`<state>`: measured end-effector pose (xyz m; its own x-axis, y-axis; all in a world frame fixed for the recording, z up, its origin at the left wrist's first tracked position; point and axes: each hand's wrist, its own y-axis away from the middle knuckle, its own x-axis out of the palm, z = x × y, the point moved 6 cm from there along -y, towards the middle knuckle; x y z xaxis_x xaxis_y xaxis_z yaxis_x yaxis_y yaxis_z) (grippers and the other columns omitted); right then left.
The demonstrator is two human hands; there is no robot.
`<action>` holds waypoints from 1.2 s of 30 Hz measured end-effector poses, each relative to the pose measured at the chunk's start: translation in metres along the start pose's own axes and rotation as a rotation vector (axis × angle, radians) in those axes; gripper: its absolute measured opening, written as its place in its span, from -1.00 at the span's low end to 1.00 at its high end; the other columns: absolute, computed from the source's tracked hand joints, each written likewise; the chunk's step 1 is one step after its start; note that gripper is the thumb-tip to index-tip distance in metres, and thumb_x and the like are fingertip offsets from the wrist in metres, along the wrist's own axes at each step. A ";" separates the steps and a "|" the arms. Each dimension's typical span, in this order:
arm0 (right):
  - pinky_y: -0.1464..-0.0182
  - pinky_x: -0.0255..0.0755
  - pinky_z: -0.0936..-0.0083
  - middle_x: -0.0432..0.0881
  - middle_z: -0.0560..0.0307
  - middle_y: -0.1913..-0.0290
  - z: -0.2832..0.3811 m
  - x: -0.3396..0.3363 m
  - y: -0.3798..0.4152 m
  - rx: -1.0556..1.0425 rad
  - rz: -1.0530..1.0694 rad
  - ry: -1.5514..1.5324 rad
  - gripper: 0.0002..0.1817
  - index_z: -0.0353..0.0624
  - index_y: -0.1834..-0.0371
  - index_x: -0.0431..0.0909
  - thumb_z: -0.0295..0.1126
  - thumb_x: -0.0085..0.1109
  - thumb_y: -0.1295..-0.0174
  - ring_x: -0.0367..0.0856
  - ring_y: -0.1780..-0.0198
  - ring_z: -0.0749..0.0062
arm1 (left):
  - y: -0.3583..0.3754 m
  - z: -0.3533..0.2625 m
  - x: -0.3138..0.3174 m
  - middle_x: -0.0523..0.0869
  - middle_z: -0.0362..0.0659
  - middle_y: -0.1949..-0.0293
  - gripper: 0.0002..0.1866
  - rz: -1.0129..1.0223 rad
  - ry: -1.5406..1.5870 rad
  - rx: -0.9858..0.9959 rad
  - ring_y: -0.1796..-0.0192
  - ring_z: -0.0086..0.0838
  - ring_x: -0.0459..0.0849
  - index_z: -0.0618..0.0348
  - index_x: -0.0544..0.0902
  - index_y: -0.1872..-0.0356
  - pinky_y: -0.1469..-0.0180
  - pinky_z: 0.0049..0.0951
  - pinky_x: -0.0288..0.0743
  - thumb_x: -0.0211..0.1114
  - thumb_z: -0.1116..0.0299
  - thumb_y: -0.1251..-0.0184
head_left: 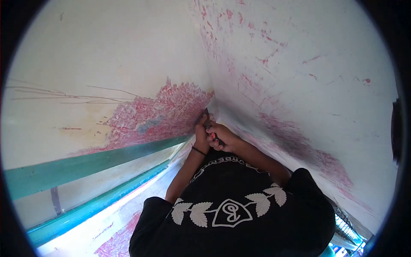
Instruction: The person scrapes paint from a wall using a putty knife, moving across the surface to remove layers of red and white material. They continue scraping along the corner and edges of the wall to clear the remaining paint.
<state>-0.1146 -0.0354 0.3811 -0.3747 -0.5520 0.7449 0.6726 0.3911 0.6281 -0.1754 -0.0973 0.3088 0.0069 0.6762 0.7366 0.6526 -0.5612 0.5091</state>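
Note:
In the wall corner, my right hand (223,133) is closed around the red-and-black handle of a hand tool (215,137). A dark, blade-like end (206,112) shows just above my hands, against the corner. Its exact kind I cannot make out. My left hand (201,132), with a dark band at the wrist, is closed beside the right one around the tool's upper part. Its fingers are partly hidden. On the left wall (107,51), a patch of scraped pink paint (167,109) reaches up to my hands.
A green rail (98,160) runs along the left wall toward the corner, with a blue-green ledge (98,207) below it. The right wall (325,85) slopes close by my right arm and carries pink scrape marks (287,132). Metal mesh (346,227) shows at lower right.

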 end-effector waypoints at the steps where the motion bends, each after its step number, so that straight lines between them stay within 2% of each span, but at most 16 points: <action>1: 0.83 0.09 0.65 0.43 0.21 0.49 0.005 0.007 0.007 0.002 0.026 0.015 -0.65 0.27 -0.18 0.30 -0.32 0.03 -0.36 0.33 0.72 0.58 | 0.000 -0.006 0.015 0.61 -0.24 0.36 -0.78 0.034 0.030 -0.008 0.31 -0.49 0.58 0.16 0.60 0.20 0.24 -0.50 0.45 0.22 0.20 -0.44; 3: 0.84 0.09 0.63 0.43 0.21 0.50 0.009 0.024 0.027 -0.001 0.080 0.028 -0.63 0.26 -0.19 0.29 -0.32 0.03 -0.36 0.33 0.73 0.57 | 0.008 -0.014 0.029 0.57 -0.28 0.38 -0.80 -0.060 -0.033 0.082 0.34 -0.54 0.55 0.12 0.56 0.23 0.27 -0.53 0.42 0.21 0.20 -0.47; 4: 0.84 0.09 0.62 0.42 0.21 0.50 0.010 0.028 0.029 -0.025 0.072 0.067 -0.68 0.23 -0.14 0.29 -0.32 0.03 -0.35 0.33 0.73 0.56 | 0.010 -0.019 0.032 0.55 -0.30 0.39 -0.80 -0.108 -0.064 0.128 0.36 -0.56 0.53 0.10 0.54 0.25 0.28 -0.55 0.41 0.20 0.20 -0.48; 6: 0.83 0.08 0.60 0.40 0.21 0.50 0.007 0.031 0.031 -0.053 0.047 0.150 -0.77 0.18 -0.02 0.29 -0.32 0.01 -0.35 0.32 0.73 0.55 | 0.004 -0.018 0.023 0.60 -0.25 0.37 -0.78 -0.102 -0.056 0.128 0.34 -0.52 0.57 0.15 0.58 0.22 0.28 -0.52 0.43 0.20 0.19 -0.47; 8: 0.83 0.08 0.59 0.40 0.20 0.50 0.004 0.023 0.025 -0.048 0.071 0.121 -0.78 0.18 0.00 0.29 -0.33 0.01 -0.34 0.33 0.73 0.54 | 0.009 -0.010 0.008 0.63 -0.23 0.36 -0.76 -0.100 -0.060 0.117 0.34 -0.50 0.58 0.17 0.60 0.21 0.28 -0.51 0.44 0.21 0.19 -0.47; 10: 0.83 0.08 0.59 0.41 0.20 0.50 0.002 0.017 0.026 -0.043 0.070 0.085 -0.79 0.18 0.02 0.29 -0.34 0.01 -0.34 0.33 0.73 0.53 | 0.014 -0.015 0.027 0.62 -0.24 0.38 -0.76 -0.073 -0.084 0.102 0.35 -0.50 0.58 0.16 0.61 0.22 0.28 -0.51 0.44 0.22 0.17 -0.47; 11: 0.83 0.08 0.59 0.41 0.20 0.50 0.002 0.021 0.027 -0.043 0.061 0.067 -0.79 0.18 0.03 0.29 -0.34 0.01 -0.33 0.33 0.73 0.53 | 0.009 -0.014 0.018 0.62 -0.26 0.39 -0.74 -0.118 -0.132 0.112 0.36 -0.51 0.57 0.15 0.61 0.23 0.28 -0.52 0.43 0.23 0.14 -0.46; 16: 0.81 0.10 0.62 0.42 0.18 0.47 -0.004 0.017 0.016 -0.060 0.051 0.003 -0.82 0.17 0.06 0.28 -0.34 -0.01 -0.34 0.33 0.70 0.54 | 0.008 -0.019 0.026 0.59 -0.26 0.41 -0.74 -0.024 -0.144 0.119 0.36 -0.52 0.56 0.14 0.60 0.25 0.28 -0.54 0.42 0.21 0.14 -0.46; 20: 0.78 0.08 0.68 0.45 0.15 0.41 -0.002 0.021 0.020 -0.035 0.080 -0.162 -0.76 0.20 -0.02 0.25 -0.30 0.01 -0.36 0.35 0.64 0.58 | 0.003 -0.014 0.020 0.57 -0.27 0.41 -0.74 -0.029 -0.056 0.065 0.36 -0.51 0.56 0.14 0.57 0.25 0.28 -0.54 0.41 0.19 0.15 -0.47; 25: 0.76 0.05 0.73 0.45 0.13 0.40 -0.006 0.023 0.011 -0.190 0.106 -0.208 -0.81 0.18 0.01 0.30 -0.33 0.01 -0.37 0.34 0.62 0.60 | -0.009 -0.019 0.012 0.57 -0.26 0.41 -0.75 0.009 -0.178 0.170 0.38 -0.51 0.56 0.14 0.56 0.25 0.30 -0.53 0.42 0.18 0.15 -0.48; 26: 0.75 0.05 0.73 0.45 0.14 0.41 -0.007 0.014 -0.004 -0.152 0.125 -0.268 -0.83 0.17 0.04 0.30 -0.33 0.01 -0.37 0.35 0.62 0.59 | -0.012 -0.018 0.009 0.57 -0.26 0.41 -0.75 0.018 -0.195 0.205 0.39 -0.50 0.56 0.14 0.56 0.25 0.30 -0.54 0.43 0.18 0.15 -0.48; 28: 0.76 0.05 0.73 0.44 0.15 0.44 -0.011 -0.004 -0.023 -0.096 0.150 -0.340 -0.85 0.14 0.07 0.29 -0.34 0.02 -0.37 0.35 0.64 0.56 | -0.019 -0.009 -0.006 0.59 -0.24 0.40 -0.73 0.099 -0.173 0.029 0.38 -0.50 0.57 0.16 0.56 0.22 0.29 -0.55 0.45 0.18 0.15 -0.49; 30: 0.78 0.04 0.73 0.45 0.16 0.46 -0.008 0.007 0.004 -0.113 0.168 -0.297 -0.85 0.14 0.08 0.30 -0.35 0.03 -0.36 0.34 0.66 0.56 | -0.025 -0.012 -0.005 0.60 -0.24 0.37 -0.73 0.125 -0.135 -0.002 0.35 -0.49 0.58 0.15 0.55 0.21 0.27 -0.53 0.45 0.16 0.14 -0.50; 32: 0.80 0.03 0.72 0.45 0.17 0.46 -0.001 0.016 0.018 -0.141 0.194 -0.240 -0.83 0.15 0.07 0.30 -0.35 0.04 -0.36 0.33 0.69 0.56 | -0.003 -0.014 0.026 0.60 -0.24 0.33 -0.74 0.076 -0.074 0.088 0.30 -0.49 0.57 0.12 0.53 0.22 0.23 -0.50 0.44 0.10 0.14 -0.53; 35: 0.84 0.04 0.72 0.45 0.19 0.45 -0.001 0.015 0.019 -0.132 0.224 -0.189 -0.84 0.19 0.08 0.31 -0.34 0.05 -0.38 0.32 0.70 0.58 | -0.002 -0.012 0.023 0.62 -0.24 0.37 -0.73 -0.077 -0.045 0.078 0.37 -0.49 0.59 0.16 0.57 0.22 0.30 -0.55 0.46 0.19 0.14 -0.49; 36: 0.84 0.06 0.73 0.45 0.19 0.43 0.000 0.013 0.022 -0.135 0.221 -0.162 -0.86 0.20 0.10 0.33 -0.34 0.05 -0.39 0.32 0.68 0.60 | -0.001 -0.011 0.021 0.60 -0.24 0.37 -0.74 -0.069 -0.081 0.077 0.35 -0.49 0.57 0.15 0.56 0.23 0.29 -0.54 0.45 0.16 0.15 -0.49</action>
<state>-0.1045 -0.0342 0.4040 -0.2995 -0.3355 0.8932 0.8238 0.3814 0.4194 -0.1845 -0.0875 0.3288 0.0196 0.7499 0.6612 0.7099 -0.4761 0.5190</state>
